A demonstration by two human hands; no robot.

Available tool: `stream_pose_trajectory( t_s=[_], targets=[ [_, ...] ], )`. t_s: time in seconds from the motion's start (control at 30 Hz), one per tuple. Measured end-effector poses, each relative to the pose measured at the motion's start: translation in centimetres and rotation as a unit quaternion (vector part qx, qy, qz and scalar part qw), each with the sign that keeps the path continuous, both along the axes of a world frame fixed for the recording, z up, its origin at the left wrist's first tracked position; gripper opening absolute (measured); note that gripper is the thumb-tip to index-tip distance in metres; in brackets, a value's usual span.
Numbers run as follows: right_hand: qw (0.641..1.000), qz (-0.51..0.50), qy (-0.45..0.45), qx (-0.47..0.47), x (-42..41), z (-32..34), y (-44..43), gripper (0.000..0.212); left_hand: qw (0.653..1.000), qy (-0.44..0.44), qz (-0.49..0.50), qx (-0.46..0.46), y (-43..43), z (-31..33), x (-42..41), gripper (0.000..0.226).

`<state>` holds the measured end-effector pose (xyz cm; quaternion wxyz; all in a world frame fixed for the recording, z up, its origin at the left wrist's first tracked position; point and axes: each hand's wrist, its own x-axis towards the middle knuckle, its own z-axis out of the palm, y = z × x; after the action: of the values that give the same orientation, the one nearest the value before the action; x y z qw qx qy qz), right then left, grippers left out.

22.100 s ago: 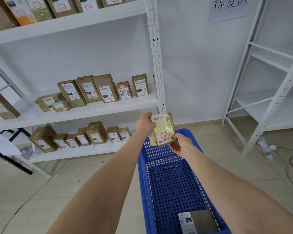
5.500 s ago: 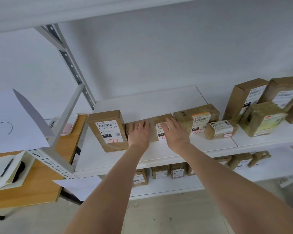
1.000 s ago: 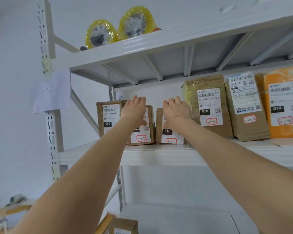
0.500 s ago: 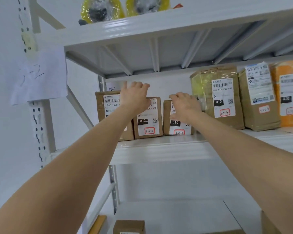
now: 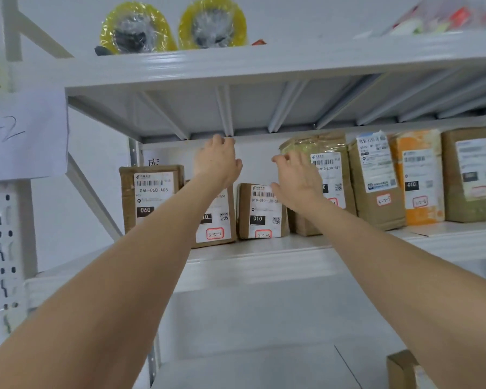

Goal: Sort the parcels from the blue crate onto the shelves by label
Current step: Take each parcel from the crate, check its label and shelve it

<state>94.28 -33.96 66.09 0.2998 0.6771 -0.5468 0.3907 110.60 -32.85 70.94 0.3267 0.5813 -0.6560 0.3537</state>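
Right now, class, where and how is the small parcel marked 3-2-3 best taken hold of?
Likely its top edge, from the front and slightly above. The small parcel stands upright, label outward, lower than the wrapped parcel on its right, so its top is free; its sides sit close to neighbours. The right hand is nearest.

Half a second ago the left grip point(image 5: 216, 161) lay on top of the parcel marked 3-2-2 point(image 5: 215, 220). The right grip point(image 5: 295, 178) lay on the parcel marked 3-2-3 point(image 5: 260, 211). Both have since risen with fingers loosely spread and hold nothing. The right one now mostly overlaps the taller wrapped parcel point(image 5: 320, 153) to the right.
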Motion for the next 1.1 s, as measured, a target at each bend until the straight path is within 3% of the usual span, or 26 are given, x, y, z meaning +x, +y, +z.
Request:
stream_pose_trajectory(
  t_s=[0.13,0.27,0.43,0.53,0.87,1.1],
  targets=[
    [0.996,-0.052,-0.052,-0.047,-5.5,1.4,0.6,0.059,0.994,-0.028,-0.103,0.014,-0.8,1.2,-7.0,0.060],
    [0.983,-0.099,-0.143,-0.053,-11.4,1.0,0.7,0.085,0.991,-0.067,-0.114,0.019,-2.2,2.4,-13.1,0.073],
    [0.953,-0.109,-0.282,0.026,-15.9,-0.5,0.0,0.111,0.992,-0.094,-0.076,0.046,-4.2,2.8,-18.6,0.084],
    [0.936,-0.099,-0.325,0.097,-16.7,-2.1,-1.0,0.116,0.993,-0.086,-0.043,0.070,-4.8,2.4,-20.2,0.075],
    [0.940,-0.097,-0.303,0.120,-15.4,-2.8,-2.4,0.114,0.994,-0.024,-0.076,0.074,-5.1,3.1,-18.1,0.071],
    [0.938,-0.073,-0.305,0.148,-14.9,-2.5,-1.9,0.112,0.991,-0.062,-0.054,0.103,-4.1,2.4,-18.2,0.075]
  ],
)
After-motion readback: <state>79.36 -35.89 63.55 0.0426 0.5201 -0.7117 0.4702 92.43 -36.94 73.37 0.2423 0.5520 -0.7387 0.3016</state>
